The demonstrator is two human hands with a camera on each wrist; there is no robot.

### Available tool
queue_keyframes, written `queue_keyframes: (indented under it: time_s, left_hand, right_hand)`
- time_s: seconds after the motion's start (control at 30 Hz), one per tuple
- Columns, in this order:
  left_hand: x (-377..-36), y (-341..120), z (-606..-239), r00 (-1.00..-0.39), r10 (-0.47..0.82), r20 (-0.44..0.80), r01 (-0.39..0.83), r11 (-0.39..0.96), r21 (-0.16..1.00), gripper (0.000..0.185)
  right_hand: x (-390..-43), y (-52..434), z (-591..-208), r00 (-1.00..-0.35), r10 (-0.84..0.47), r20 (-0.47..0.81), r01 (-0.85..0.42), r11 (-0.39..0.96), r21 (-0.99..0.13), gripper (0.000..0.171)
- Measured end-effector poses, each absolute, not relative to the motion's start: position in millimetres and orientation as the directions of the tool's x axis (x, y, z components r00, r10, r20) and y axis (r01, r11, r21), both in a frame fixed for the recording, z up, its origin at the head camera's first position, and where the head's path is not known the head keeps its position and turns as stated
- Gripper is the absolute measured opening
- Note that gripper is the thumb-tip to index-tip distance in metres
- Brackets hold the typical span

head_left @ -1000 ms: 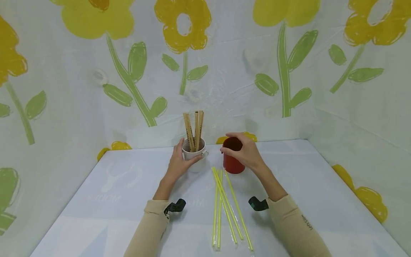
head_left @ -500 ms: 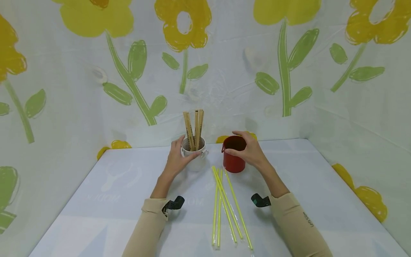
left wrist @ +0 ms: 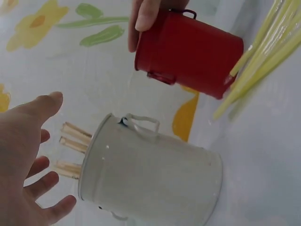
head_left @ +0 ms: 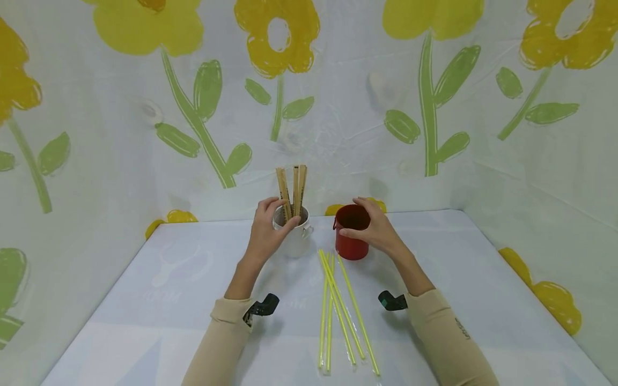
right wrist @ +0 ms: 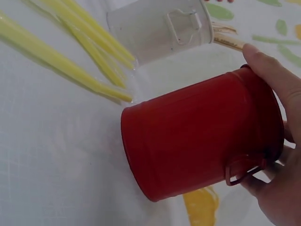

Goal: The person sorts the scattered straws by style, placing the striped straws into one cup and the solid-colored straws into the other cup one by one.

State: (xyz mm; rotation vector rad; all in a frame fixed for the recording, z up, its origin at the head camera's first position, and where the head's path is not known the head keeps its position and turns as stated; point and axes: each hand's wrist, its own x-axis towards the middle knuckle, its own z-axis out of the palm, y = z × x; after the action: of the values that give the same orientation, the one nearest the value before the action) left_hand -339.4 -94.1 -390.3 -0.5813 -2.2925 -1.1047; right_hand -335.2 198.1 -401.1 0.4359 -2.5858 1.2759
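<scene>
Now the left hand (head_left: 264, 231) sits at the rim of the white pail (head_left: 295, 236), fingers spread and loose around the lower ends of the wooden sticks (head_left: 292, 192) standing upright in it; the left wrist view shows the palm wide, not clearly pinching any stick. Right hand (head_left: 374, 228) grips the red pail (head_left: 351, 236), thumb on the near side of the rim, fingers curled round the far side. Right wrist view confirms the fingers wrap the red pail (right wrist: 197, 141) at its top, by the small handle. Both pails stand upright on the worktop (head_left: 169, 300), near its back edge, just beside each other with a small gap between. Yellow straws (head_left: 340, 311) lie flat on the worktop in a loose bunch, their far ends close to the base of the red pail, running toward the person between the two sleeves. Walls behind carry a yellow flower print.
</scene>
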Motion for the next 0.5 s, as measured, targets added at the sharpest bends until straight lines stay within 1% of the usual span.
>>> queue_keyframes:
  time_s: [0.1, 0.23, 0.4, 0.5]
  left_hand:
    - [-334.3, -87.7, -383.8, -0.734, 0.147, 0.663, 0.61, 0.57, 0.55, 0.05]
    - [-326.8, -78.1, -377.8, -0.702, 0.159, 0.694, 0.646, 0.551, 0.528, 0.046]
    - [-317.1, -65.9, -374.3, -0.67, 0.231, 0.706, 0.699, 0.516, 0.495, 0.04]
    - [-312.0, -60.4, -373.9, -0.664, 0.28, 0.693, 0.716, 0.507, 0.48, 0.036]
  right_hand:
    - [-335.3, 197.9, -402.8, -0.94, -0.172, 0.293, -0.338, 0.574, -0.746, 0.097]
    - [-336.6, 197.4, -405.5, -0.949, -0.16, 0.273, -0.314, 0.569, -0.76, 0.101]
    - [-339.9, 197.8, -409.7, -0.951, -0.147, 0.271, -0.305, 0.571, -0.762, 0.104]
    - [-340.9, 197.2, -411.6, -0.951, -0.148, 0.272, -0.306, 0.577, -0.757, 0.106]
